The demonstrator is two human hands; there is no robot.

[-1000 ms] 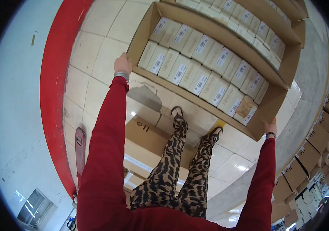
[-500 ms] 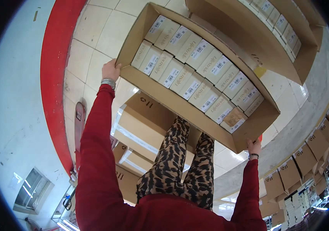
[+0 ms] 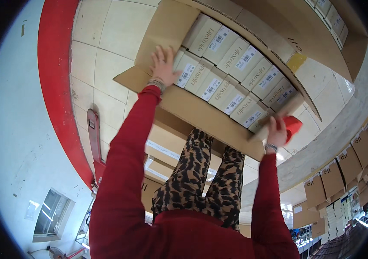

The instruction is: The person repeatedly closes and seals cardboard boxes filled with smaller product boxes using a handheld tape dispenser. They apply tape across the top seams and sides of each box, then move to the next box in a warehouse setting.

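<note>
A large open cardboard carton (image 3: 201, 108) lies in front of me, packed with rows of small white boxes (image 3: 231, 73). My left hand (image 3: 163, 64) rests flat with fingers spread on the white boxes at the carton's left end, beside the raised left flap (image 3: 166, 30). My right hand (image 3: 276, 131) is at the carton's right end, closed around a small red object (image 3: 293, 125) and next to the right flap. Both arms are in red sleeves; leopard-print trousers (image 3: 201, 177) show below the carton.
A second open carton (image 3: 322, 47) of white boxes lies beyond, at the upper right. Flattened cartons (image 3: 166, 146) sit under my legs. A red pallet-jack handle (image 3: 93, 138) stands at the left by a red floor band (image 3: 54, 86). Stacked cartons (image 3: 335, 181) line the right.
Both hands have left the carton's outer corners. The left now lies on the boxes inside, the right holds a red object, and the end flaps stand open.
</note>
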